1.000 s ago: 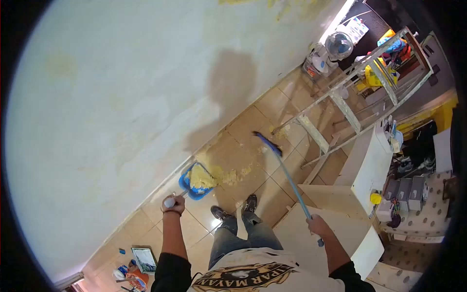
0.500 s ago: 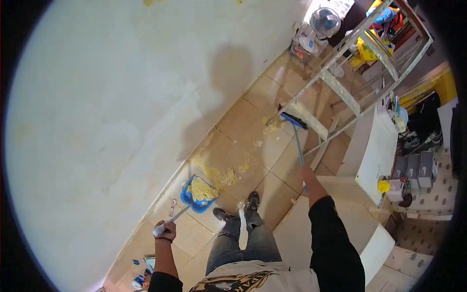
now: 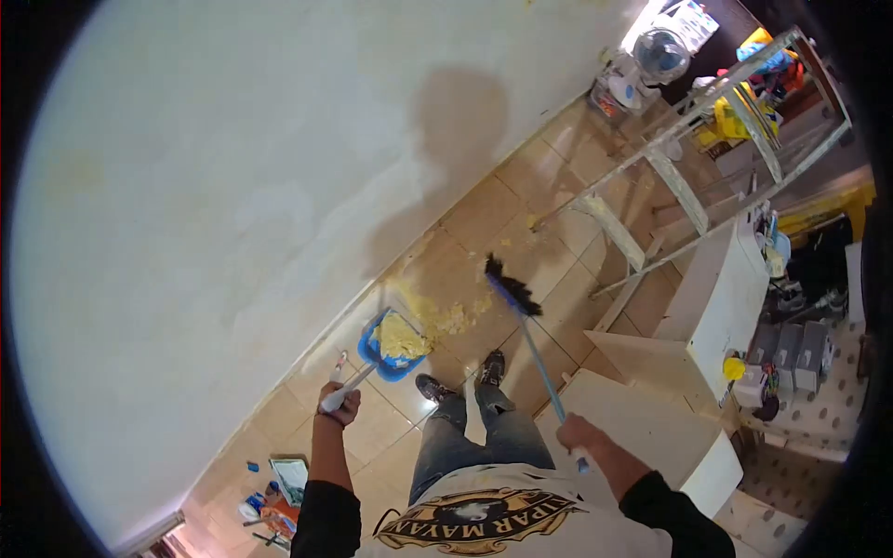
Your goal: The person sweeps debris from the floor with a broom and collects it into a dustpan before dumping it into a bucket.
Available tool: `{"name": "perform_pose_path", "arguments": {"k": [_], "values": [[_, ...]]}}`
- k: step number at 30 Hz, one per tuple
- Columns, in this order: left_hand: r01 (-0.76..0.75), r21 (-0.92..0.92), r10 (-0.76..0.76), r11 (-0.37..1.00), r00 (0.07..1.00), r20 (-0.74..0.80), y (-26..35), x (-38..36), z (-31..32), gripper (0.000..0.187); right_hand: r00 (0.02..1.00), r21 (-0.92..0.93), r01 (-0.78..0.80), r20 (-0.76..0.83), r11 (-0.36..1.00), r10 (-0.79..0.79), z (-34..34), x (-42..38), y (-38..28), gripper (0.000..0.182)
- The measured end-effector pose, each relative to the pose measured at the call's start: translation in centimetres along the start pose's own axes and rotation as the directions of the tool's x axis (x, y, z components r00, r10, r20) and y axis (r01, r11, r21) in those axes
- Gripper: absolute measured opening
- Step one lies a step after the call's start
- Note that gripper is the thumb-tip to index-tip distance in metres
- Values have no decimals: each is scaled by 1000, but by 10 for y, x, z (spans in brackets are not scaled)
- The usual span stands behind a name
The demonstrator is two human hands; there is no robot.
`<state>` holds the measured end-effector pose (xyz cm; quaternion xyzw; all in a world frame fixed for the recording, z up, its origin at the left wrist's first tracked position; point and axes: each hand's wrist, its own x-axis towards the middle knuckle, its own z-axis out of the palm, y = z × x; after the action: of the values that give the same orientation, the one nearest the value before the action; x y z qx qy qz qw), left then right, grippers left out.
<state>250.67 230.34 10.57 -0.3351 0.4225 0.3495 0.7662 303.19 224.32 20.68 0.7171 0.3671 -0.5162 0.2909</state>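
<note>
I stand on a tiled floor beside a white wall. My left hand [image 3: 339, 402] grips the white handle of a blue dustpan [image 3: 394, 345] that rests on the floor, heaped with yellow crumbly debris. More yellow debris [image 3: 454, 319] lies on the tiles just past the pan. My right hand [image 3: 578, 435] grips the blue handle of a broom [image 3: 511, 289]. Its dark bristle head rests on the floor right beside the debris pile. My two shoes [image 3: 462, 377] stand just behind the dustpan.
A paint-spattered stepladder [image 3: 693, 158] stands to the right, with a fan [image 3: 659, 54] behind it. White boards and a cabinet [image 3: 716, 316] crowd the right side. A tray and small tools [image 3: 279, 484] lie on the floor at lower left.
The broom head has swept back from the foot of the ladder to the debris beside the dustpan. My right arm has pulled in towards my body. The dustpan stays in place.
</note>
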Motion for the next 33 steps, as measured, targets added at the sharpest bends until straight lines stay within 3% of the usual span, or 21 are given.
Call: {"name": "perform_pose_path", "arguments": {"k": [1,3,5,6,7,8,9,10,11,12,13,14,16,20,22,24,26,28,30,31,33], "values": [[-14,-18,14,1000,1000,-2,1,4,-4,30,979,-130,181,118,975,-166,15,2,-1,36],[73,-41,-64,997,980,189,2,10,-10,31,912,-249,377,267,892,-311,35,2,-10,34],[67,-66,-54,996,982,182,1,14,-11,29,946,-115,325,37,939,-323,44,-31,-43,31],[78,-69,-65,995,983,174,0,15,-8,28,942,-125,336,44,933,-333,47,-31,-49,31],[65,-81,-50,995,983,174,-2,13,-2,28,947,17,305,101,952,-305,49,-30,-55,30],[26,-112,-15,993,995,97,-6,11,3,27,946,153,256,166,954,-280,53,-29,-59,30],[-12,-139,15,990,1000,19,-9,7,6,26,942,141,264,175,954,-286,57,-22,-54,30],[-23,-152,26,988,999,21,-9,9,3,26,784,-77,616,158,784,-601,57,-11,-45,27],[-45,-144,48,989,999,21,-9,10,1,27,519,-277,845,220,457,-826,56,-2,-35,23],[-65,-133,69,989,997,24,-10,11,-2,27,514,-283,848,230,449,-826,48,-5,-31,23],[-29,-211,42,977,997,59,-12,5,-2,26,769,60,604,220,795,-600,34,-19,-30,19],[-34,-222,50,974,997,67,-13,0,-4,26,898,370,170,323,914,-298,19,-38,-33,16],[-84,-226,95,970,995,38,-18,-6,-11,24,944,313,204,188,928,-271,-18,-93,-47,16],[-73,-258,110,963,985,133,-35,-8,-43,23,977,176,206,12,962,-212,-57,-106,-56,18],[-52,-349,120,936,977,176,-45,-12,-53,23,970,17,202,-143,979,-198,-74,-98,-80,19],[-80,-417,186,905,958,219,-57,-11,-63,24,917,-259,216,-278,941,-287,-72,-31,-89,30],[-114,-462,203,879,968,147,-62,-9,-66,25,837,-550,406,-96,730,-538,-63,104,-82,32],[-105,-613,261,783,950,171,-70,-10,-68,28,861,-359,369,-215,857,-461,-45,76,-144,28],[-83,-661,290,746,934,209,-69,-4,-71,29,905,-586,303,-72,752,-420,-2,126,-154,29],[-91,-652,310,753,922,230,-68,3,-76,29,886,-699,348,27,624,-463,23,152,-142,31],[-52,-645,309,762,905,293,-71,5,-76,30,868,-785,385,129,484,-480,44,138,-137,34]]}}
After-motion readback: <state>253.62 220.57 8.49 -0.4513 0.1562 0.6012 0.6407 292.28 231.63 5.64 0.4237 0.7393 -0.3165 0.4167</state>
